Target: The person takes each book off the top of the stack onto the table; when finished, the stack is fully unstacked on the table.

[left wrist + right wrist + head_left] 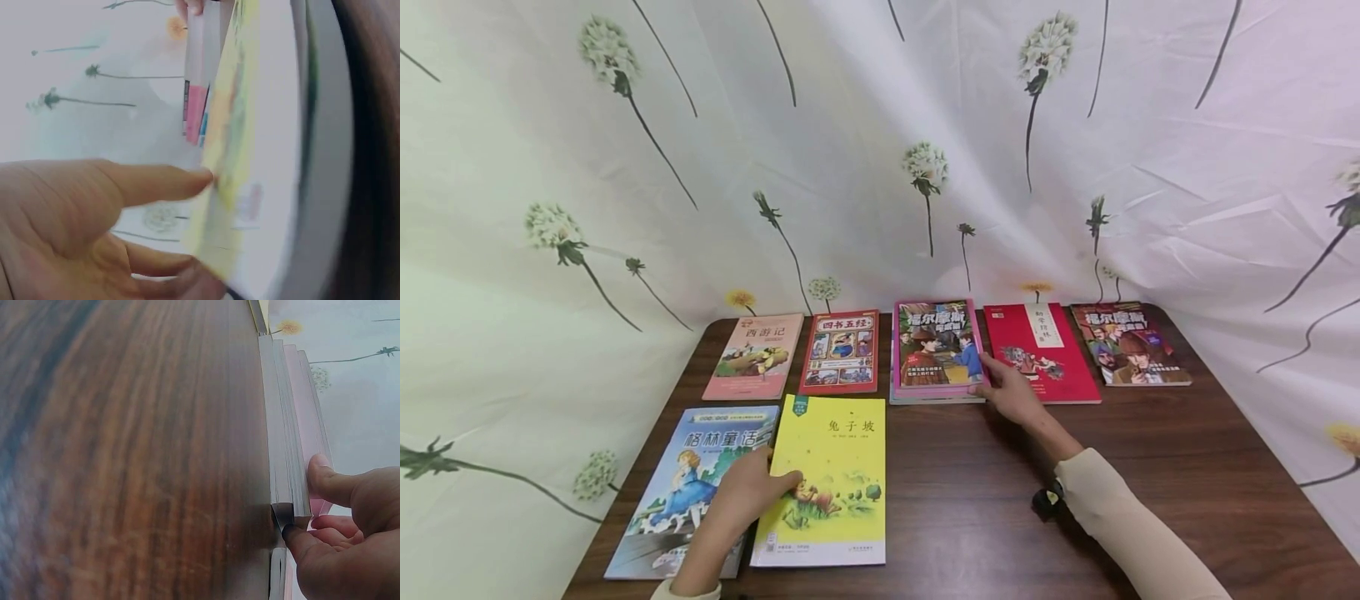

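The fingers of your left hand (751, 490) hold the yellow book (835, 467) at its left edge, the thumb on its cover. The fingers of your right hand (1013, 395) pinch the pink book (934, 390), under the top book (936, 343). The blue book (681, 492) lies left, on the worktop (970, 508).

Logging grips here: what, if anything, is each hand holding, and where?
Left hand: yellow book, left edge. Right hand: stacked pink book, lower right corner.
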Demonstrator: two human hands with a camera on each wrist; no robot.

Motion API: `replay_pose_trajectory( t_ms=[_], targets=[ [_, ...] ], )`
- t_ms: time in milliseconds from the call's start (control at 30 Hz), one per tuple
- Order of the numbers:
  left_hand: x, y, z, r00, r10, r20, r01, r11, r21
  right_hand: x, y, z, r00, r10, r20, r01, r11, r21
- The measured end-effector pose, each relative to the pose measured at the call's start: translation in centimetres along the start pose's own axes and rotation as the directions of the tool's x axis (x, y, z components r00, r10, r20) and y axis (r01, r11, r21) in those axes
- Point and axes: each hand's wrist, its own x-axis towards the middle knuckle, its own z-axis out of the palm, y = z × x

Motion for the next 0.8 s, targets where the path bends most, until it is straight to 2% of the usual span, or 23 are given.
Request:
replay_pose_trajectory(
  t_ms=[100,167,200,300,400,500,600,800],
  targets=[
    [-0.6,0.8,-0.3,0.995,0.064,-0.079,-0.052,0.988,0.145,0.0,0.0,0.0,1.0,0.001,0.001,-0.001,1.0,0.005],
    [-1.0,1.5,-0.4,0.988,0.116,-0.102,-0.092,0.971,0.22,0.0,-0.1,-0.1,1.0,0.008,0.001,-0.008,1.0,0.003],
    [-1.1,1.8,-0.3,0.987,0.131,-0.092,-0.106,0.966,0.237,0.0,-0.1,-0.1,1.0,0.011,0.002,-0.011,1.0,0.001],
    [-1.1,2.1,0.5,0.981,0.19,-0.023,-0.18,0.955,0.237,-0.1,-0.1,-0.1,1.0,0.024,0.001,-0.024,1.0,-0.001],
    [-0.7,1.9,1.7,0.968,0.244,0.064,-0.253,0.943,0.218,-0.1,-0.1,0.0,1.0,0.028,-0.001,-0.028,1.0,0.001],
    [-0.6,1.7,2.6,0.954,0.269,0.134,-0.292,0.936,0.197,-0.1,-0.2,0.0,1.0,0.023,-0.002,-0.023,1.0,0.0],
    [-0.5,1.6,2.9,0.946,0.279,0.164,-0.307,0.934,0.184,-0.1,-0.2,0.0,1.0,0.022,-0.003,-0.022,1.0,0.001],
    [0.0,0.9,3.2,0.943,0.288,0.169,-0.316,0.932,0.177,-0.1,-0.1,0.0,1.0,0.024,-0.006,-0.024,1.0,-0.002]
  ],
)
